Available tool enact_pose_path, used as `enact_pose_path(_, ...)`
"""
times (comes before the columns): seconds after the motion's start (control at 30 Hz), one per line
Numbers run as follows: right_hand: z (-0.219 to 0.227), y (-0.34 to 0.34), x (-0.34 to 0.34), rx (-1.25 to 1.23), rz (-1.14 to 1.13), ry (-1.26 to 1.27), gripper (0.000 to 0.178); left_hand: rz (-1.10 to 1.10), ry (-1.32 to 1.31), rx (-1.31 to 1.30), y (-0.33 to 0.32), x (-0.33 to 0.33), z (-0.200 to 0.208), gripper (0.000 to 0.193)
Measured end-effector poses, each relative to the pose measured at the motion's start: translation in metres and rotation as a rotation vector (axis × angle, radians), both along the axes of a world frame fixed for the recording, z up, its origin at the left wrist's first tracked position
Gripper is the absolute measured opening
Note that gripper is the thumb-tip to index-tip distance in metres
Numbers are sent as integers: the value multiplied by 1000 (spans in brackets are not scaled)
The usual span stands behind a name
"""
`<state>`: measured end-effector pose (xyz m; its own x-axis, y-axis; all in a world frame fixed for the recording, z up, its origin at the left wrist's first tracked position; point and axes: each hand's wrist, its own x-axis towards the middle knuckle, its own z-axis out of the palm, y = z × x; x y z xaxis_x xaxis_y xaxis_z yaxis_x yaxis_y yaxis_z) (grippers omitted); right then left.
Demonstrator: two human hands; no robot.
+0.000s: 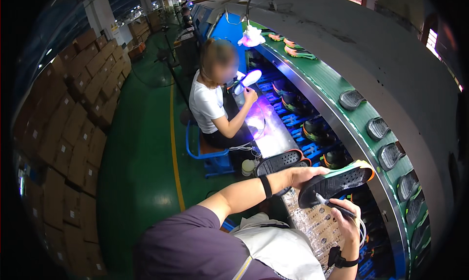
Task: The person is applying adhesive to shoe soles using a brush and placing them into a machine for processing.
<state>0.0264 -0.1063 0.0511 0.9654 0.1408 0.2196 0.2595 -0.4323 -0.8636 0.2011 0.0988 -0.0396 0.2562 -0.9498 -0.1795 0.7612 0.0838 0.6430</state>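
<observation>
Head camera view: the left hand (304, 176) is gripping one black sole (339, 182) with a green and orange rim, some of its fingers hiding behind it, and the right hand (348, 220) is closing around one pen-shaped tool (343, 209). The sole is hanging tilted above a bench (312, 219) covered with crinkled clear wrap, and the tool's pale tip is pointing onto its dark face; whether it is touching cannot be told. A white cord (363, 231) is looping beside the right wrist. Brown cartons (71, 163) are standing stacked at the left, too many and too dim to count, their contents hiding from sight. One white tub (248, 166) is standing beside the bench; what it is holding cannot be made out. A rack (294, 120) with blue holders is carrying at least four dark shoes (315, 129), others disappearing behind the arms. On the green belt (332, 77), three dark soles (377, 128) are lying spaced apart, while more are crowding and overlapping toward the lower end. Two perforated soles (281, 162) are resting near the left forearm, one partly covering the other. One co-worker (207, 104) is sitting beyond, holding a pale sole (252, 78) in purple light.
</observation>
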Motion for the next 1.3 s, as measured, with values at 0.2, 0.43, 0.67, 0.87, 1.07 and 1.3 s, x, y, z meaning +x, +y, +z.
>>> enact_pose_path(0.2,-44,-56,16,165,-379,60,23,109,142,-119,19,-56,-8,53)
enact_pose_path(0.43,-62,-4,15,-353,-318,-325,32,204,313,-158,40,-71,-49,62)
enact_pose_path(0.67,-39,24,-4,115,-142,-36,27,388,287,-139,53,-42,-51,70)
enact_pose_path(0.87,-60,-12,-34,241,-514,14,29,282,-169,-318,45,43,46,80)
enact_pose_path(1.07,-74,0,-40,189,-479,-3,29,827,110,-374,-2,198,96,86)
enact_pose_path(1.3,-98,-14,-49,158,-593,86,28,1114,-381,277,-3,190,-9,38)
